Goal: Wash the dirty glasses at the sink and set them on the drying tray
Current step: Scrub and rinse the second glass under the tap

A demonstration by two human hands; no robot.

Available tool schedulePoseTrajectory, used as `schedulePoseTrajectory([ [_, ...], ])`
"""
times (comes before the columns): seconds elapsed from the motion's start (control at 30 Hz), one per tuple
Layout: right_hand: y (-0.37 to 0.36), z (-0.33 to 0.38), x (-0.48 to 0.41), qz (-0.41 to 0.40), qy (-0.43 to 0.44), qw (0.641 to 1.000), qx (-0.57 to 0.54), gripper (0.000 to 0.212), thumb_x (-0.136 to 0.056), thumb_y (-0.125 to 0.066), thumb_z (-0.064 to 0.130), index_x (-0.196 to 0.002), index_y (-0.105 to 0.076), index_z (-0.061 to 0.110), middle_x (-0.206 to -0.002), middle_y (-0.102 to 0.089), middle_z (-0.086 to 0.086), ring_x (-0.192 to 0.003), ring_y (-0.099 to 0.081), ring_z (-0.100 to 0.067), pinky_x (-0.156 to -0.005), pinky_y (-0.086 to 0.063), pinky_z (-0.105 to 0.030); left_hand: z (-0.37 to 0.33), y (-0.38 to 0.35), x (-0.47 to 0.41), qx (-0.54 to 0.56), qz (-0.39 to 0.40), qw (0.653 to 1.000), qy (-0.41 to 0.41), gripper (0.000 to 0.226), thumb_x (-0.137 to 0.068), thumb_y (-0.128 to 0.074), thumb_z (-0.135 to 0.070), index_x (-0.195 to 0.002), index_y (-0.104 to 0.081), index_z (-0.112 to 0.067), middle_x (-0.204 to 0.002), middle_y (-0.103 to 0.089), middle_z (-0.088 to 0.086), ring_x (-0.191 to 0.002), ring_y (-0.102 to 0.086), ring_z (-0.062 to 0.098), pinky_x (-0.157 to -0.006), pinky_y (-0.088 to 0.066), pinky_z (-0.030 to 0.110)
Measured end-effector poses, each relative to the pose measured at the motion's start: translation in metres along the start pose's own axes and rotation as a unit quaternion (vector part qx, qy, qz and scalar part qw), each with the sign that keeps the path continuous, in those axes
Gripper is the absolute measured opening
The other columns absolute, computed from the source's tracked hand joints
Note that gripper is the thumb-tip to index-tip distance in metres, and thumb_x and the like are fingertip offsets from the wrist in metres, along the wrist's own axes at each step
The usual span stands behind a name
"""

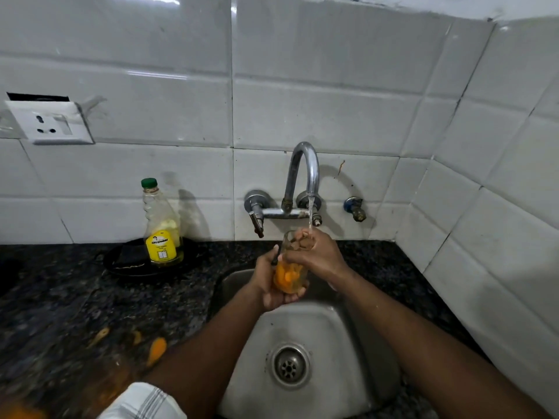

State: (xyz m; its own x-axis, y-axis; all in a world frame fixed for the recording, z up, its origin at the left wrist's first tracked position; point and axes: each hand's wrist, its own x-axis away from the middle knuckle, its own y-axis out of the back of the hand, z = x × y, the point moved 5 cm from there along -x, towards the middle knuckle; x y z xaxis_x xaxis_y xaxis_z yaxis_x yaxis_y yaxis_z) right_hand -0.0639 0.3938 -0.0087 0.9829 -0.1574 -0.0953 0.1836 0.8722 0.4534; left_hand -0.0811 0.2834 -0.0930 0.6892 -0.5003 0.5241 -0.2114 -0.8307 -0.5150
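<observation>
Left hand (269, 285) cupped around the base of the glass (290, 267), fingers wrapped and closed on it, held over the sink (341, 334). Right hand (317, 252) sits on the rim with fingers (302, 241) pushed inside the glass. Glass is clear, roughly upright, orange residue in the lower half. Water stream (310, 216) from the curved chrome tap (305, 170) lands on the right hand at the rim. Sink is brushed steel, rounded, with a round drain (289, 365). Counter (60, 297) is dark speckled stone with orange smears (156, 350). Clear plastic bottle (161, 228), green cap, yellow label, stands on a black dish (121, 264) at left. Glossy white wall tiles (317, 110).
</observation>
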Motion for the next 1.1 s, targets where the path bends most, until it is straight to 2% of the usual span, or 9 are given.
schedulePoseTrajectory([
  [0.1,-0.001,0.000,0.003,0.015,-0.016,1.000,0.022,0.057,-0.070,-0.086,0.036,-0.118,-0.059,0.020,-0.106,-0.066,0.008,-0.097,-0.064,-0.010,-0.076,-0.051,-0.022,0.004,-0.011,-0.001,0.006,-0.026,0.999,-0.029,0.063,-0.097,-0.032,-0.055,-0.101,-0.068,-0.003,-0.069,-0.064,0.012,-0.056,-0.056,0.020,-0.045,-0.042,0.022],
  [0.3,0.003,0.013,0.013,-0.028,0.166,0.961,0.221,0.040,-0.084,-0.072,0.043,-0.117,-0.062,0.023,-0.104,-0.069,0.008,-0.097,-0.062,-0.008,-0.083,-0.051,-0.023,-0.018,0.006,0.004,-0.044,-0.221,0.970,-0.093,0.031,-0.096,-0.050,-0.042,-0.097,-0.062,-0.013,-0.097,-0.067,0.019,-0.079,-0.064,0.029,-0.051,-0.051,0.030],
  [0.4,-0.002,0.005,-0.004,0.149,0.025,0.980,0.132,0.022,-0.086,-0.069,0.026,-0.104,-0.072,0.015,-0.100,-0.074,0.001,-0.097,-0.069,-0.014,-0.092,-0.053,-0.032,-0.025,0.009,0.005,-0.084,-0.219,0.961,-0.146,0.034,-0.094,-0.056,-0.042,-0.092,-0.067,-0.010,-0.092,-0.071,0.018,-0.076,-0.067,0.030,-0.048,-0.049,0.029],
  [0.6,-0.009,0.015,-0.021,0.479,-0.071,0.866,0.124,0.059,-0.082,-0.056,-0.014,-0.127,-0.056,0.024,-0.114,-0.065,0.013,-0.099,-0.064,0.005,-0.086,-0.049,-0.016,-0.041,0.015,0.005,-0.105,-0.161,0.951,-0.242,0.025,-0.095,-0.057,-0.024,-0.077,-0.069,-0.010,-0.073,-0.069,0.011,-0.065,-0.065,0.025,-0.051,-0.050,0.030],
  [0.77,-0.016,0.011,-0.038,0.458,0.127,0.818,0.325,0.066,-0.079,-0.064,-0.009,-0.139,-0.049,0.016,-0.118,-0.057,0.005,-0.104,-0.059,-0.013,-0.084,-0.047,-0.019,-0.049,0.017,-0.003,-0.148,-0.170,0.966,-0.125,0.028,-0.096,-0.053,-0.030,-0.088,-0.067,-0.008,-0.078,-0.069,0.014,-0.055,-0.063,0.023,-0.040,-0.044,0.026],
  [0.87,-0.015,0.000,-0.041,0.469,0.069,0.829,0.297,0.059,-0.082,-0.068,-0.002,-0.132,-0.052,0.026,-0.115,-0.056,0.014,-0.104,-0.057,-0.011,-0.090,-0.049,-0.022,-0.061,0.019,0.000,-0.132,-0.165,0.940,-0.268,0.024,-0.093,-0.060,-0.028,-0.086,-0.074,-0.010,-0.085,-0.074,0.014,-0.073,-0.069,0.029,-0.058,-0.055,0.035],
  [0.93,-0.018,-0.004,-0.034,0.461,0.034,0.855,0.235,0.050,-0.078,-0.073,0.004,-0.123,-0.058,0.021,-0.118,-0.063,-0.002,-0.109,-0.062,-0.024,-0.100,-0.052,-0.043,-0.065,0.019,0.007,-0.144,-0.160,0.917,-0.336,0.025,-0.083,-0.065,-0.034,-0.075,-0.076,-0.013,-0.079,-0.073,0.014,-0.077,-0.069,0.035,-0.068,-0.057,0.047],
  [1.0,-0.021,-0.003,-0.028,0.433,0.070,0.866,0.240,0.051,-0.081,-0.069,0.003,-0.127,-0.057,0.023,-0.126,-0.061,-0.007,-0.115,-0.061,-0.024,-0.101,-0.050,-0.050,-0.064,0.021,0.008,-0.191,-0.173,0.923,-0.286,0.028,-0.079,-0.065,-0.037,-0.073,-0.074,-0.011,-0.074,-0.070,0.014,-0.069,-0.066,0.032,-0.066,-0.057,0.054],
  [1.1,-0.028,-0.003,-0.018,0.418,0.159,0.846,0.289,0.048,-0.087,-0.057,0.010,-0.129,-0.055,0.034,-0.126,-0.059,0.004,-0.117,-0.058,-0.014,-0.098,-0.052,-0.043,-0.058,0.022,0.006,-0.198,-0.144,0.964,-0.109,0.024,-0.094,-0.056,-0.027,-0.092,-0.068,-0.006,-0.084,-0.071,0.016,-0.061,-0.067,0.027,-0.046,-0.053,0.036],
])
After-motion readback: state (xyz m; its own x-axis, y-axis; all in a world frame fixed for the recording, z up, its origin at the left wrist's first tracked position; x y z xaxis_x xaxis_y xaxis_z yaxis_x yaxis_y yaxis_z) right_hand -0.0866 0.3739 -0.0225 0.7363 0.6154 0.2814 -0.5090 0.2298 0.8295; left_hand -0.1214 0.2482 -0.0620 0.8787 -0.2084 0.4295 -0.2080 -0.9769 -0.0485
